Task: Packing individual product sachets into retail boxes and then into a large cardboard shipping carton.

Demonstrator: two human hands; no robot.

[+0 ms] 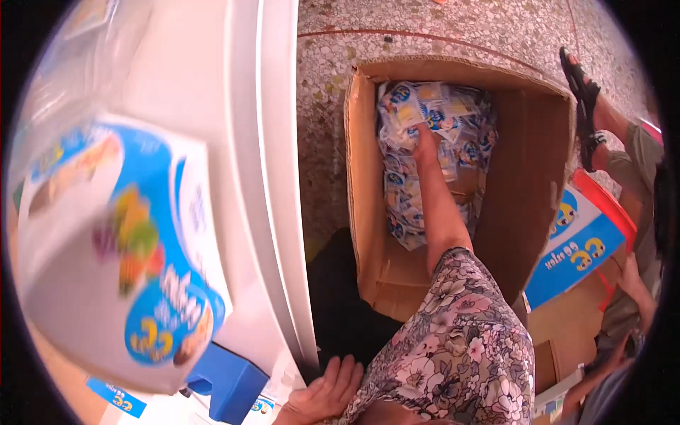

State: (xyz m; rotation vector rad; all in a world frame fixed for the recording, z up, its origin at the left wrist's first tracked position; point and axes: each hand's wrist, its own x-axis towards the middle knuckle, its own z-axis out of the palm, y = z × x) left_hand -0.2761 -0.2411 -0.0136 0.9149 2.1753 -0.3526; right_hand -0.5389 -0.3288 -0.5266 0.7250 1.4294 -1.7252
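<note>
Inside the carton (pixel 535 149) lie heaped packets (pixel 401 173) — right hand (pixel 425 137) among them, its grip unclear.

Right arm (pixel 443 205) stretches forward, left grip (pixel 324 392) loosely bent.

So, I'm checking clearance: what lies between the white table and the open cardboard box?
In the head view: speckled floor, then, toward the picture's bottom, a black area I can't identify.
</note>
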